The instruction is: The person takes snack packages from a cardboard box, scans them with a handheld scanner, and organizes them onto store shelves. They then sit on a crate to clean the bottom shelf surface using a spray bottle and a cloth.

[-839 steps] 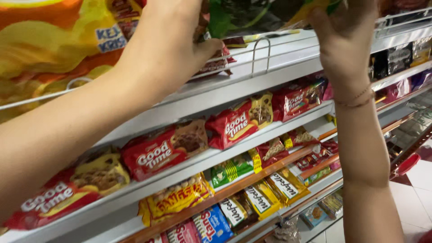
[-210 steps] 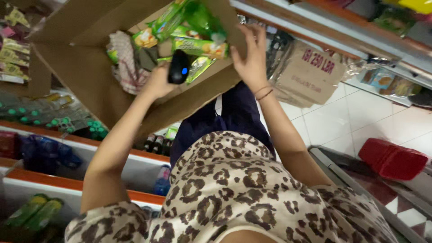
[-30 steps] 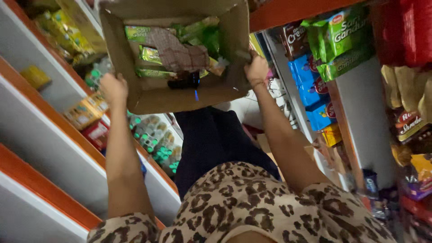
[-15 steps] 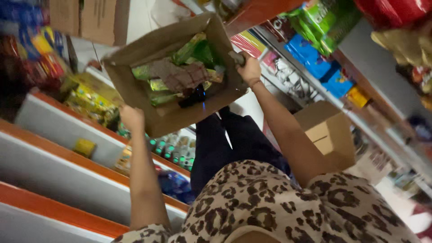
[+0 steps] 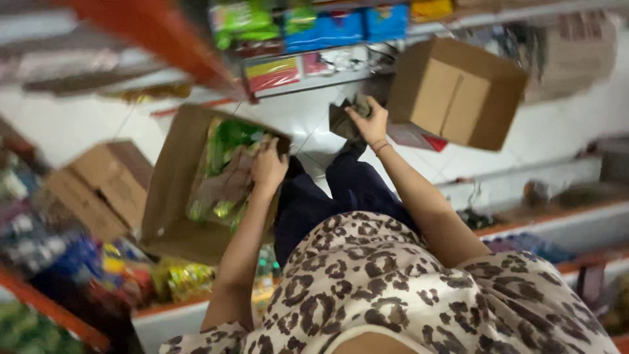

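Note:
An open cardboard box [image 5: 171, 196] with green snack packets [image 5: 230, 139] and a brown paper piece in it hangs low at my left side. My left hand [image 5: 268, 167] grips its near rim. My right hand [image 5: 369, 123] is away from the box, stretched forward over the white floor, its fingers closed on a dark crumpled piece [image 5: 342, 120] that is too blurred to name. Below the hands are my dark trousers and leopard-print top.
A closed cardboard box [image 5: 457, 92] stands on the tiled floor just right of my right hand. More boxes [image 5: 98, 187] sit at the left. Shelves with coloured packets [image 5: 314, 26] run along the top, and low orange-edged shelves [image 5: 544, 223] line both sides.
The view has swung round. The box has dropped from in front of me to my left side; my right hand has left its rim and now holds a dark piece.

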